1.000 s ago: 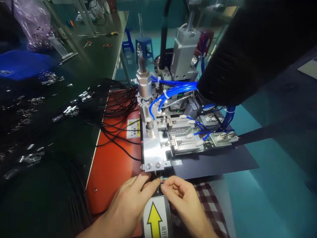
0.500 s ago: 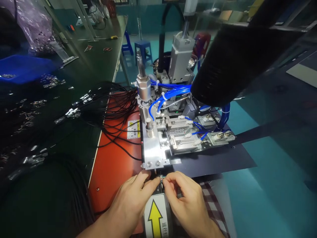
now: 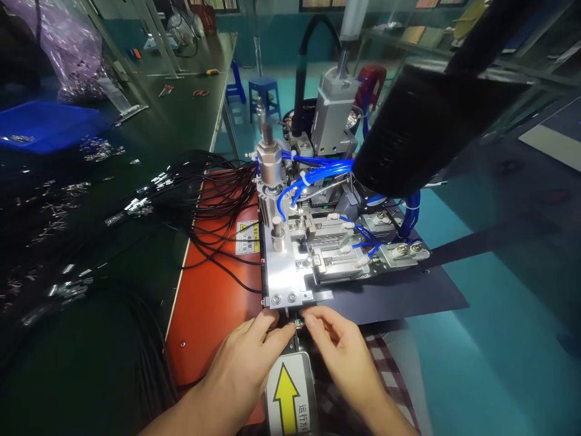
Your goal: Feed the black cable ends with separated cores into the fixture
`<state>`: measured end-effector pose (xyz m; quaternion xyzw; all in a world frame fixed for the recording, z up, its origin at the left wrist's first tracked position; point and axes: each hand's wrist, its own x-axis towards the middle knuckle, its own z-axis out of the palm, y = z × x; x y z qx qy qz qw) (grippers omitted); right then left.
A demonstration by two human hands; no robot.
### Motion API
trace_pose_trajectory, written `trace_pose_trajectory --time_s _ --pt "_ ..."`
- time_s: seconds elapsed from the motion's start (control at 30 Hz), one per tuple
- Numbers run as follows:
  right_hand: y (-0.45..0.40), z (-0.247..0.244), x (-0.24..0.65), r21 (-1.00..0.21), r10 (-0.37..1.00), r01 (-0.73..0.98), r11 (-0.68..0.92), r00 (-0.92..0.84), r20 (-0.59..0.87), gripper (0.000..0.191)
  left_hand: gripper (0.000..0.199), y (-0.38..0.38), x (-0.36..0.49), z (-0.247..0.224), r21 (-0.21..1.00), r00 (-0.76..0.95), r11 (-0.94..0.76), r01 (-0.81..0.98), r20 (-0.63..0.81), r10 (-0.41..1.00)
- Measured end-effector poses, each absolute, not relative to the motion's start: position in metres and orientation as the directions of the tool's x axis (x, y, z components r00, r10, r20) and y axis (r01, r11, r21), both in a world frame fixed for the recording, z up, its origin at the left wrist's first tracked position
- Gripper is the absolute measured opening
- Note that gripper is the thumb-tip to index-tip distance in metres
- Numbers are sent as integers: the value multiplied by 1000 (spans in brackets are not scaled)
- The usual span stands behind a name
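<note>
Both my hands meet at the front edge of the metal machine (image 3: 284, 275). My left hand (image 3: 245, 357) has its thumb and index finger closed at a small piece with fine coloured wires (image 3: 298, 324), beside the machine's lower edge. What its fingertips grip is too small to make out. Just right of the wires is my right hand (image 3: 342, 345), fingers bent and thumb near the index finger; anything between them is hidden. Below the hands a white label with a yellow arrow (image 3: 286, 396) points toward the machine.
Black cables (image 3: 218, 181) with metal ends run left from the machine over the red plate (image 3: 209, 327). A blue tray (image 3: 49, 124) lies at the left on the dark table. A thick black tube (image 3: 403, 130) hangs above the machine's right side.
My right hand has shifted slightly, its fingertips now a little apart from the left thumb and nearer the machine edge. My left hand keeps its place. The whole view has moved slightly.
</note>
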<state>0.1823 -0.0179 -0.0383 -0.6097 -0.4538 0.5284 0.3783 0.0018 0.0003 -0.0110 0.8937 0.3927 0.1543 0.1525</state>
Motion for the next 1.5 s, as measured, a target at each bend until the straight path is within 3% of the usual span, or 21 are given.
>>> trace_pose_trajectory --time_s 0.13,0.47,0.67,0.8,1.2,1.5 --pt "-11 -33 172 -929 955 222 -296 76 -286 23 38 0 2 -10 397 640 -637 661 145 755" --pt "-11 -37 165 -962 951 22 -274 156 -267 17 41 0 1 -13 392 634 -630 670 139 761" --pt "-14 -34 172 -937 955 190 -294 91 -281 24 39 0 2 -12 390 638 -639 663 151 755" --pt "-13 -33 169 -924 953 241 -298 136 -271 20 37 0 3 -12 384 635 -645 660 172 753" --pt "-12 -41 162 -966 954 -43 -255 153 -259 13 36 3 3 -6 431 639 -633 643 153 754" --pt "-12 -38 168 -950 940 -94 -297 146 -308 22 36 1 3 -10 426 632 -616 662 124 765"
